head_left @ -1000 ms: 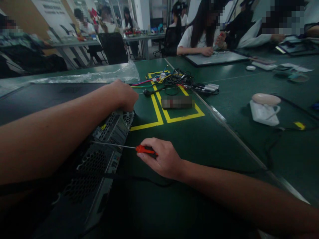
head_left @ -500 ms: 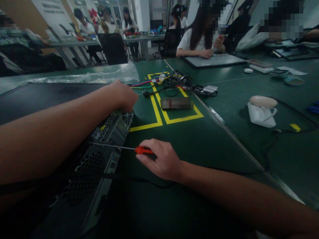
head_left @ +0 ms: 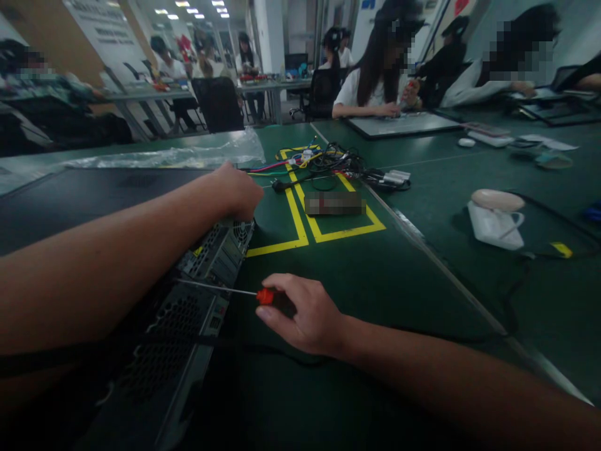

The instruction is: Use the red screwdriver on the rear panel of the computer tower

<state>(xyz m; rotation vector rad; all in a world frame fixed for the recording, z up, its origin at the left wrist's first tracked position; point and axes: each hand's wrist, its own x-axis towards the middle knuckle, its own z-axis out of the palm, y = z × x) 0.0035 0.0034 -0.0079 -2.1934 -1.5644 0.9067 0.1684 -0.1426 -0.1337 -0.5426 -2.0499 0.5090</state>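
A black desktop computer case (head_left: 181, 360) lies along the left, its perforated rear panel facing me. My left hand (head_left: 240, 193) is closed over the case's far rear corner, its fingertips hidden. My right hand (head_left: 303, 315) has a screwdriver with a red handle (head_left: 265, 296) between thumb and fingers. The screwdriver's thin metal shaft reaches left to the rear panel, near the slots. Its tip is too dark to make out under my left forearm.
Tangled cables (head_left: 338, 158) lie beyond my hands. Yellow tape (head_left: 350, 233) marks the green table (head_left: 394, 282) around a blurred dark object (head_left: 335, 203). A white cup-like item (head_left: 496, 227) stands right. Clear plastic film (head_left: 225, 149) lies behind the case; co-workers sit farther back.
The view has tilted up slightly, so everything sits lower. My right fingers have loosened around the screwdriver handle and shifted on it. My left hand keeps its place on the case.
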